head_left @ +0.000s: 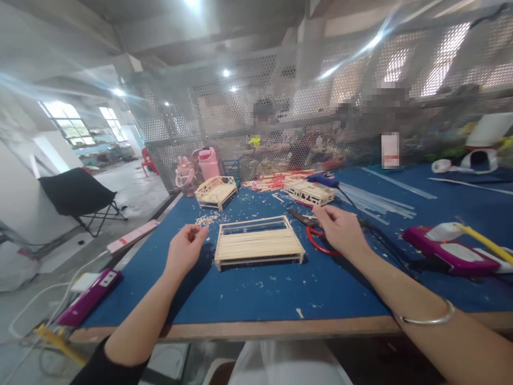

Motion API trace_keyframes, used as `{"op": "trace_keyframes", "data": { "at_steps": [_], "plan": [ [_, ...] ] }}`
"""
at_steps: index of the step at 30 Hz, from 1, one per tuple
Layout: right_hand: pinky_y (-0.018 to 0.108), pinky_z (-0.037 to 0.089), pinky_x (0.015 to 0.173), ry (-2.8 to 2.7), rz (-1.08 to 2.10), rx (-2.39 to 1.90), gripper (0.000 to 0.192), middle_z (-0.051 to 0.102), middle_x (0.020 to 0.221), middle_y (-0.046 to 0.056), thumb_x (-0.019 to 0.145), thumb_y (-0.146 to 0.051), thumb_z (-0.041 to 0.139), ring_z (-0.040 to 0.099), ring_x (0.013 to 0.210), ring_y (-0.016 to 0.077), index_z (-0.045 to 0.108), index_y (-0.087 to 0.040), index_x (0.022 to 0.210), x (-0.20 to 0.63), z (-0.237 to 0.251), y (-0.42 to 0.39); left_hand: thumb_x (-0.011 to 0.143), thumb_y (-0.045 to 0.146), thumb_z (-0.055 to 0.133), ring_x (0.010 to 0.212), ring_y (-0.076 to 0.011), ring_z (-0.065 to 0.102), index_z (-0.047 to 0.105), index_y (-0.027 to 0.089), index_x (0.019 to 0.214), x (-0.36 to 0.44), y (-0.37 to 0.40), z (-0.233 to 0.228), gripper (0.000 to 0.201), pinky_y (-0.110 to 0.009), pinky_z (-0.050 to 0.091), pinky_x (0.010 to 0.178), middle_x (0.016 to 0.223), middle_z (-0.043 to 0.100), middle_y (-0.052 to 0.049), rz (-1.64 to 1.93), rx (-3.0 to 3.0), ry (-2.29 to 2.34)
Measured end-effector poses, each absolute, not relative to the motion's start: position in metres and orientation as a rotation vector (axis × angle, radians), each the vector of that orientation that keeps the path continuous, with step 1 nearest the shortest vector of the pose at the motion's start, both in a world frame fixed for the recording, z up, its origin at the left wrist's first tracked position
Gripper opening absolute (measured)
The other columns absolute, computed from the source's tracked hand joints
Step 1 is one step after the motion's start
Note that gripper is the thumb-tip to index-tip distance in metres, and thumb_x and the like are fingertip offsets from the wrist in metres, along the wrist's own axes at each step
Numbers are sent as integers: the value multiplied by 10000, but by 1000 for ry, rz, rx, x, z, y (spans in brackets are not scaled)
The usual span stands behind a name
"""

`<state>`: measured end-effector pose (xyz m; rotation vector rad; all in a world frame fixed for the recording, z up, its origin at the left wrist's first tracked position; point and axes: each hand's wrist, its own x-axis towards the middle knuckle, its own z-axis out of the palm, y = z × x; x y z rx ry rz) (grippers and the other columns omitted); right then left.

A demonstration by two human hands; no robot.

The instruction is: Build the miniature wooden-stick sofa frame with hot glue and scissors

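Resting: on a blue table [248,299], a small bed frame of pale sticks [258,243], flat between both hands.
Left hand [185,250]: beside the frame's left end; fingertips pinched together, anything held too small to tell.
Right hand [340,229]: over red-handled scissors [316,235], fingers curled, grip unclear.
Behind: two more stick frames [216,191] [309,192], loose sticks [272,182].
Containers: pink bottles [208,163], contents hidden.
Wrist: silver bangle [427,318].

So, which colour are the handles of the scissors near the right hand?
Red; the scissors show best in the head view, beside the right hand.
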<state>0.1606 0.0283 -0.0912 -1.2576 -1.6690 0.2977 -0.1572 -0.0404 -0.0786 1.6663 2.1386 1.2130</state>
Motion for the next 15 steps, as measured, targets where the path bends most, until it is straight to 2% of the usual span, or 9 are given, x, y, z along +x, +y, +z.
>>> {"op": "trace_keyframes", "data": {
  "at_steps": [3, 8, 11, 13, 15],
  "plan": [
    [250, 303, 485, -1751, 314, -1246, 342, 468, 493, -20, 780, -499, 413, 430, 479, 135, 506, -203, 635, 159, -76, 43, 737, 398, 535, 626, -165, 581, 587, 176, 885, -160, -21, -56, 272, -277, 438, 628, 645, 623, 8, 1196, 1849, 2233],
    [274, 372, 544, -1863, 175, -1235, 276, 595, 628, 27, 806, -427, 435, 528, 562, 167, 551, -188, 732, 150, -73, 64, 778, 247, 576, 848, -196, 636, 683, 208, 812, -137, 43, -18, 119, -297, 454, 814, 833, 712, -21, 777, 2240, 2166],
    [297, 421, 596, -1918, 99, -1177, 270, 644, 696, 49, 830, -394, 453, 581, 625, 187, 603, -171, 832, 151, -87, 64, 850, 231, 534, 957, -195, 611, 673, 194, 901, -111, 94, -15, 153, -346, 445, 899, 970, 689, -46, 467, 2373, 2122],
    [309, 448, 632, -1955, 43, -1114, 273, 664, 707, 52, 849, -386, 462, 608, 656, 193, 625, -169, 878, 153, -96, 60, 877, 302, 529, 971, -197, 596, 603, 167, 1059, -95, 130, -19, 238, -410, 483, 859, 1097, 623, -73, 272, 2400, 2112],
    [321, 466, 667, -1943, -57, -1054, 276, 690, 745, 64, 866, -377, 462, 631, 700, 200, 640, -170, 904, 156, -100, 56, 875, 329, 535, 985, -205, 587, 545, 173, 1153, -82, 164, -25, 319, -419, 505, 825, 1173, 571, -88, 114, 2399, 2119]
  ]
}}
